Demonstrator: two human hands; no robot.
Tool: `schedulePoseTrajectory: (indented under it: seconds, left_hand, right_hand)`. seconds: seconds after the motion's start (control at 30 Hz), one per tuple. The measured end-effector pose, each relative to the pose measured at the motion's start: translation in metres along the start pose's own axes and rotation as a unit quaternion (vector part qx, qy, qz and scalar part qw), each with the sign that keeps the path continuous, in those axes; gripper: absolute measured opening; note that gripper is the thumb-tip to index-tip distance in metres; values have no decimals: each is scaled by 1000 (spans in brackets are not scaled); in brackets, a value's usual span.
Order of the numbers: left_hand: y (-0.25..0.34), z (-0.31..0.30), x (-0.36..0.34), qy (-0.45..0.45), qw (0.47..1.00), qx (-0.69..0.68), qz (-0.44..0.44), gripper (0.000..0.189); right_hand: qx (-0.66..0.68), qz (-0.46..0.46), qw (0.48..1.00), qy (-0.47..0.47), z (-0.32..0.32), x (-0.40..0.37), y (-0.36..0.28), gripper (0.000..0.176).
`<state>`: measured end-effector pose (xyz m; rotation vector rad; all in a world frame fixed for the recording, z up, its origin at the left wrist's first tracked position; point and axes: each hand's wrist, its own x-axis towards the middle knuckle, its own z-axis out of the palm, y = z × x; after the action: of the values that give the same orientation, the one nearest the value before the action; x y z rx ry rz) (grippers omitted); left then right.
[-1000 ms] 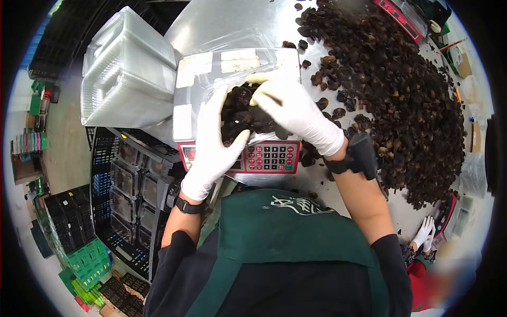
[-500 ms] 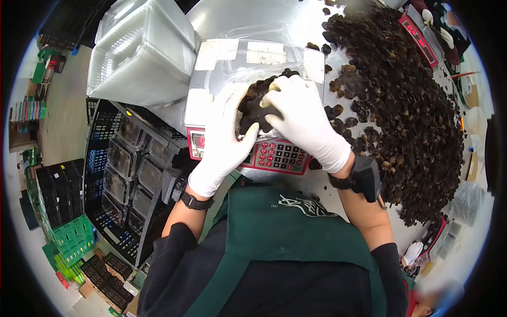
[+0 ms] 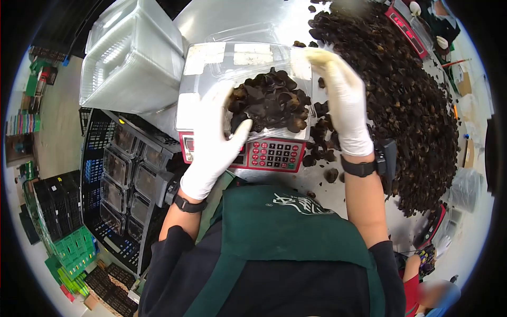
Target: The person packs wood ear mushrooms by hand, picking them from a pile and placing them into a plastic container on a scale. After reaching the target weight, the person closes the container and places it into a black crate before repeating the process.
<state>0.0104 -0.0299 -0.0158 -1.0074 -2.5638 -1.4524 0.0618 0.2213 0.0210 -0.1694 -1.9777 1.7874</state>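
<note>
A heap of dark wood ear mushrooms [image 3: 269,100] fills a clear plastic tray [image 3: 261,135] on a digital scale [image 3: 191,113] with a red keypad. My gloved left hand [image 3: 215,119] curves along the tray's left side, thumb and fingers spread, the thumb near the front rim. To the right of the tray, my gloved right hand [image 3: 340,87] is raised at the edge of the scale. Its fingers are stretched out and slightly blurred, and nothing shows in them.
Stacked clear trays [image 3: 124,68] stand at the left. Below them, a black crate [image 3: 95,179] holds packed boxes [image 3: 116,177]. A large mushroom pile [image 3: 406,121] spreads across the right. Another red scale [image 3: 406,29] is at the far right, with a co-worker's gloved hand [image 3: 442,42] nearby.
My right hand has lifted off the mushrooms and moved right, its fingers straightening. The heap in the tray is now uncovered. My left hand remains at the tray's left side.
</note>
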Motion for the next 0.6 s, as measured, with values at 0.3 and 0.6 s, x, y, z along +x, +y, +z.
schedulePoseTrajectory:
  seconds: [0.3, 0.6]
  left_hand:
    - [7, -76, 29, 137, 983, 121, 16, 59]
    - [51, 0, 52, -36, 985, 90, 144, 59]
  right_hand:
    - [-313, 140, 938, 45, -132, -112, 62, 42]
    - [-485, 124, 863, 62, -115, -220, 78, 67]
